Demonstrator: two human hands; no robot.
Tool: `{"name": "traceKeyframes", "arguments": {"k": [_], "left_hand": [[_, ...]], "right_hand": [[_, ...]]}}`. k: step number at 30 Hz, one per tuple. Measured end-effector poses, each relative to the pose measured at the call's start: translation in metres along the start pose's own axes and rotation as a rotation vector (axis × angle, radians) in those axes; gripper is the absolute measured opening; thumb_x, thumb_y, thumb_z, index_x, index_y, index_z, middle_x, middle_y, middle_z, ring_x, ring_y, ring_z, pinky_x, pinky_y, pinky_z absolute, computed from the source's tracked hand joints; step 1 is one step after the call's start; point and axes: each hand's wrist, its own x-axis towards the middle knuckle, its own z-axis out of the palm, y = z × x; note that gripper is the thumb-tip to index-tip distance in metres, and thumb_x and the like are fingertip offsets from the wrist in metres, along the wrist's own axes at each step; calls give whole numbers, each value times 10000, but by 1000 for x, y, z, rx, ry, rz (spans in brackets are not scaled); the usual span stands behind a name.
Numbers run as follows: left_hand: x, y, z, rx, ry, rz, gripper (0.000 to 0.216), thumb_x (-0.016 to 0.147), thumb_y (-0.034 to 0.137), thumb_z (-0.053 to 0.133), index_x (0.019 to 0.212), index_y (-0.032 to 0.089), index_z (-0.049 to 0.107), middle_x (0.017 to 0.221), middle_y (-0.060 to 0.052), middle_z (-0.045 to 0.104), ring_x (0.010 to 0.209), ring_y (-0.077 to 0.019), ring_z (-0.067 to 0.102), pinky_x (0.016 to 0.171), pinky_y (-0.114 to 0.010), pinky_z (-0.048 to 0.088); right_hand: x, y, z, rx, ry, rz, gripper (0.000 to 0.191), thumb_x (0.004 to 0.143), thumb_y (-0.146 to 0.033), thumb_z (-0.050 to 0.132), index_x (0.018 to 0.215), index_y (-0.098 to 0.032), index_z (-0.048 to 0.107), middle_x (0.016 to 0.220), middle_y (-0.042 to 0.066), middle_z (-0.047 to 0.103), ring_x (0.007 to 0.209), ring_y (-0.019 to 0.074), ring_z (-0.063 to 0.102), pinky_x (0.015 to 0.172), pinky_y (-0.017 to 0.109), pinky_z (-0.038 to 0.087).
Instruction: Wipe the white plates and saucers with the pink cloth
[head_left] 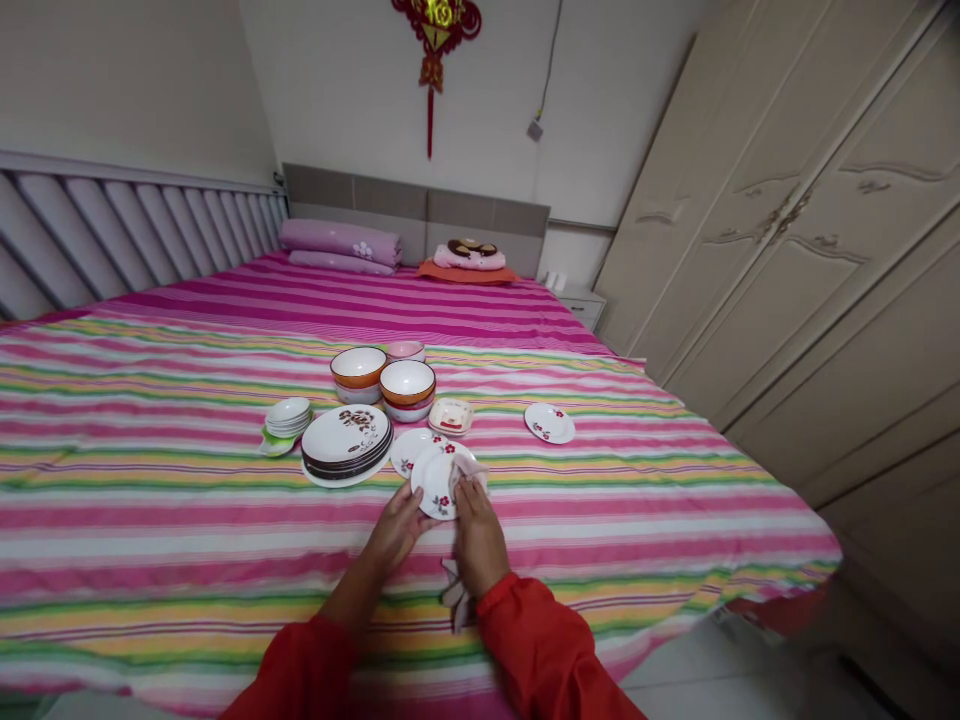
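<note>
Gripping flowered plate at its lower-left rim, left hand is holding it above striped sheet. Right hand is pressing pale cloth onto plate's right side, fingers close together. Second plate is lying just beyond, partly hidden by held one. Dark-rimmed plate stack is sitting to left, two bowl stacks standing behind (pink bowl peeking out farther back). Lone plate is resting well apart, to right.

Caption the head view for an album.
Left hand holds a flowered plate as the right hand holds a cloth against it, near bowls and stacked plates on a striped sheet.
</note>
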Motion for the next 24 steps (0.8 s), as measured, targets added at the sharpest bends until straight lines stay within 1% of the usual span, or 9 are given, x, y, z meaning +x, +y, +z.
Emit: {"name": "traceKeyframes", "arguments": {"k": [3,5,8,11,13,16,18,20,24], "left_hand": [[1,-1,-1,-14,16,-1,428,707,281,738,1091,190,572,954,-67,704,849,-179,666,760,-297,530],[2,-2,-2,-20,30,-5,408,700,275,741,1065,188,582,927,-60,707,824,-164,667,727,-259,526],[4,-4,-5,-46,68,6,362,688,239,743,1016,182,600,921,-56,704,841,-148,661,739,-222,511],[6,-6,-7,-74,124,10,345,689,215,736,1006,187,601,940,-61,700,880,-154,654,754,-219,503],[7,-6,-8,-69,135,-2,349,702,231,729,1022,198,594,970,-65,694,878,-163,651,712,-224,504],[6,-5,-7,-27,82,-15,378,717,286,726,1054,200,576,985,-67,686,858,-170,649,655,-232,504],[5,-4,-5,-8,41,-18,405,717,309,729,1069,196,565,971,-69,688,872,-180,648,680,-259,516],[3,-2,-4,2,22,-19,407,716,310,733,1068,193,564,967,-71,690,898,-193,648,729,-297,527],[1,-1,-2,16,16,-16,368,734,301,720,1057,200,575,983,-75,695,919,-207,650,777,-338,534]], "right_hand": [[-14,-12,4,27,-39,-34,722,737,31,403,1425,-170,315,1394,128,457,1349,253,326,1046,468,405],[-15,-21,9,44,-57,-57,677,770,13,400,1415,-179,337,1375,120,484,1332,240,360,1042,451,413],[-6,-32,17,75,-74,-98,604,807,-27,414,1394,-166,380,1353,124,508,1305,230,402,1055,441,399],[9,-34,21,82,-100,-110,567,825,-62,433,1385,-147,395,1357,138,501,1297,237,412,1069,446,378],[20,-32,21,67,-110,-99,552,841,-70,428,1386,-151,394,1364,135,494,1307,242,398,1079,460,358],[35,-23,18,45,-103,-70,534,864,-92,429,1388,-185,390,1375,116,486,1320,247,373,1089,489,326],[42,-16,16,36,-88,-51,528,865,-101,443,1384,-188,399,1371,114,489,1332,254,349,1093,497,313],[47,-8,13,26,-60,-39,541,848,-80,452,1381,-160,404,1370,132,485,1344,264,322,1095,498,309],[40,6,8,18,19,-5,591,821,-7,398,1396,-135,370,1386,157,457,1360,259,291,1092,510,316]]}}
